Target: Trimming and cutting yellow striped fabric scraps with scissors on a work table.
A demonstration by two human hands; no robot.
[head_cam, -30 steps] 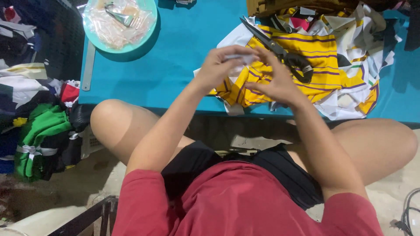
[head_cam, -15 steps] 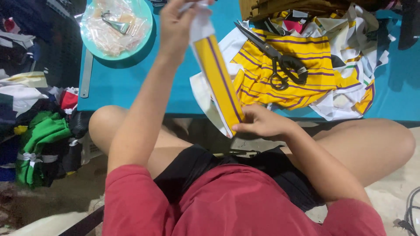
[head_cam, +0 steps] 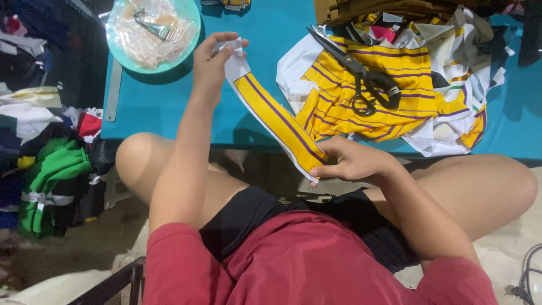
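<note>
I hold a long fabric strip [head_cam: 276,116], yellow with purple lines and white edges, stretched taut between both hands. My left hand [head_cam: 212,62] pinches its far end above the teal table [head_cam: 169,107]. Its near end is gripped by my right hand [head_cam: 350,161] at the table's front edge, over my lap. A pile of matching yellow, purple and white fabric pieces [head_cam: 395,85] lies on the table to the right, with black scissors [head_cam: 361,76] resting on top of it.
A teal bowl [head_cam: 155,34] holding clear plastic and a metal clip sits at the back left. A metal ruler [head_cam: 113,90] lies along the table's left edge. Clothes, including a green garment [head_cam: 51,175], are heaped on the floor at left. A cable [head_cam: 528,271] lies at right.
The hands started together at the fabric pile. My left hand then drew the strip up and away while my right hand held the near end; the strip now stretches lower and flatter over the table.
</note>
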